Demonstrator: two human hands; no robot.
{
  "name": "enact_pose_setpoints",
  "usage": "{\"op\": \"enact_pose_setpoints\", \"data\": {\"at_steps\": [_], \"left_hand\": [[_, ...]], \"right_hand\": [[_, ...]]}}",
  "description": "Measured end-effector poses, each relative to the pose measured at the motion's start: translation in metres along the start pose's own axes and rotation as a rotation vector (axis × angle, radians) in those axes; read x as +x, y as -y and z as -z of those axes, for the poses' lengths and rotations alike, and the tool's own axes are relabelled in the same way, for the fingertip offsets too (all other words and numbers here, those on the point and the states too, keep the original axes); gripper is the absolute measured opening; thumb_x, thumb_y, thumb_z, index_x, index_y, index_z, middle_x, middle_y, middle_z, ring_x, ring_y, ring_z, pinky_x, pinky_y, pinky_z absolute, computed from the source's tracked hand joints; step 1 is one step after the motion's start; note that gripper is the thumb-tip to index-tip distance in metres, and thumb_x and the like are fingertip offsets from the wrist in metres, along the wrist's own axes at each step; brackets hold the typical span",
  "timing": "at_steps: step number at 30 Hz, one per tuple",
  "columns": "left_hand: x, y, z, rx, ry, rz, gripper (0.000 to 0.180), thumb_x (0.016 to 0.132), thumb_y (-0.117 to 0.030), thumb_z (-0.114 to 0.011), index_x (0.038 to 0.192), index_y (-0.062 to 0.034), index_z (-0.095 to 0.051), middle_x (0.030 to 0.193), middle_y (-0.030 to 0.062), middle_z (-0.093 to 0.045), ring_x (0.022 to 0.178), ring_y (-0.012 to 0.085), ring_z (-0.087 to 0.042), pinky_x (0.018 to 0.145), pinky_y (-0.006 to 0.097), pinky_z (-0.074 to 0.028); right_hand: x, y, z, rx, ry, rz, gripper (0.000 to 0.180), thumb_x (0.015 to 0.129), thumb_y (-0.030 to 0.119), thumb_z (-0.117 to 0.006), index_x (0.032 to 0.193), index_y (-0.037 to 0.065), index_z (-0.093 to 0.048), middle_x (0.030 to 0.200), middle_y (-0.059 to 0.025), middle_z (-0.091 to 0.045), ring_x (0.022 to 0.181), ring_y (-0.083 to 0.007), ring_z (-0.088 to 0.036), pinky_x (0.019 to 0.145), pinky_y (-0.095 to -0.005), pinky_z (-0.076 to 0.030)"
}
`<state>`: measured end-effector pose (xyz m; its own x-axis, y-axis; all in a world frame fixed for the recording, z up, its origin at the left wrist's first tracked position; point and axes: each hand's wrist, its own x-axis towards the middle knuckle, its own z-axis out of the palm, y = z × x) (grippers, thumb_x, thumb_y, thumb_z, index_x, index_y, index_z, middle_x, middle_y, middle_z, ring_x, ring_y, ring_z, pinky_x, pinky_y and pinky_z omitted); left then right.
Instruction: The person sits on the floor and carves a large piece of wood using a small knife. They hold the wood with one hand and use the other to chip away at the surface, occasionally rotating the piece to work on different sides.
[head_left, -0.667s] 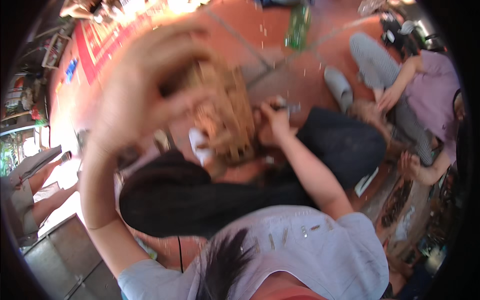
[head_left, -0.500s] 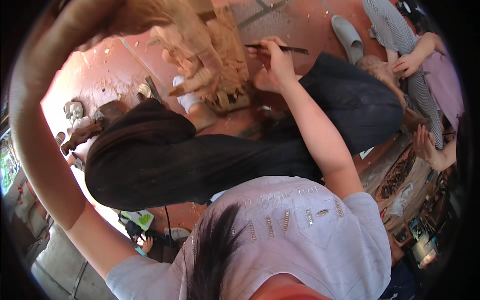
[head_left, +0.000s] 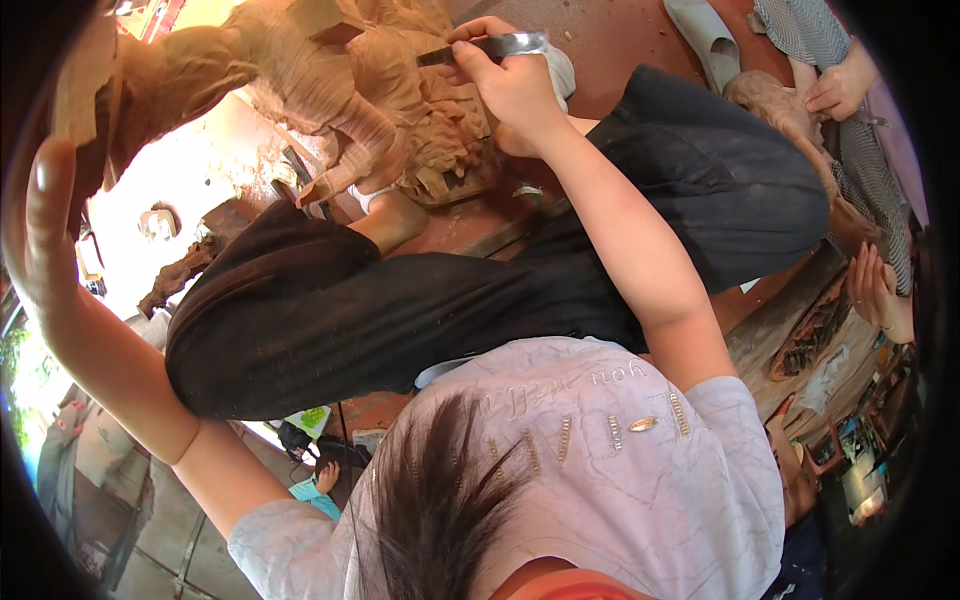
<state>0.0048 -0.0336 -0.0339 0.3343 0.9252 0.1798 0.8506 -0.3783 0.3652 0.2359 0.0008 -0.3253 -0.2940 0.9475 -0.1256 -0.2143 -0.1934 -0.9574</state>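
A large brown wood carving [head_left: 340, 100] with deeply cut folds leans across the top left. My left hand [head_left: 48, 215] is at its far-left end, thumb up against a squared wooden part; its other fingers are mostly hidden at the dark rim, and it appears to grip the carving. My right hand [head_left: 515, 90] is closed around a slim metal carving chisel [head_left: 518, 43], with a shiny flat end pointing right and a dark end toward the carving. That hand is just right of the carving, over my bare foot.
My legs in black trousers [head_left: 400, 310] are folded around the carving. Another person's hand [head_left: 842, 82] rests on a smaller carving [head_left: 765, 105] at the right, near a grey clog [head_left: 705, 45]. Wood chips litter the red tiled floor [head_left: 600, 30]. A long log [head_left: 780, 310] lies at the right.
My left hand has moved down and outward at the left, and the carving leans further left. My right hand has moved up and left, turning the chisel so its shiny face shows.
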Motion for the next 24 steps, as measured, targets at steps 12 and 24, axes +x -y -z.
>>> {"op": "enact_pose_setpoints", "data": {"at_steps": [12, 24], "left_hand": [[-0.008, 0.001, -0.004, -0.031, -0.048, 0.06, 0.061, 0.074, -0.045, -0.07, 0.116, -0.0028, -0.058, 0.117, 0.0137, -0.058, 0.114, 0.0256, -0.053, 0.098, 0.035, -0.038], [-0.002, 0.011, -0.01, -0.069, -0.062, 0.036, 0.064, 0.073, -0.047, -0.07, 0.117, -0.0024, -0.058, 0.116, 0.0137, -0.059, 0.113, 0.0254, -0.054, 0.097, 0.035, -0.038]], "right_hand": [[0.032, 0.001, -0.013, -0.517, -0.048, 0.102, 0.015, 0.085, 0.016, -0.058, 0.09, 0.003, -0.059, 0.068, -0.0098, -0.065, 0.064, -0.0204, -0.066, 0.061, -0.0315, -0.05], [0.045, 0.021, -0.028, -0.791, -0.007, 0.278, 0.017, 0.085, 0.022, -0.057, 0.091, 0.006, -0.059, 0.075, -0.0136, -0.066, 0.071, -0.0275, -0.067, 0.065, -0.0336, -0.052]]}}
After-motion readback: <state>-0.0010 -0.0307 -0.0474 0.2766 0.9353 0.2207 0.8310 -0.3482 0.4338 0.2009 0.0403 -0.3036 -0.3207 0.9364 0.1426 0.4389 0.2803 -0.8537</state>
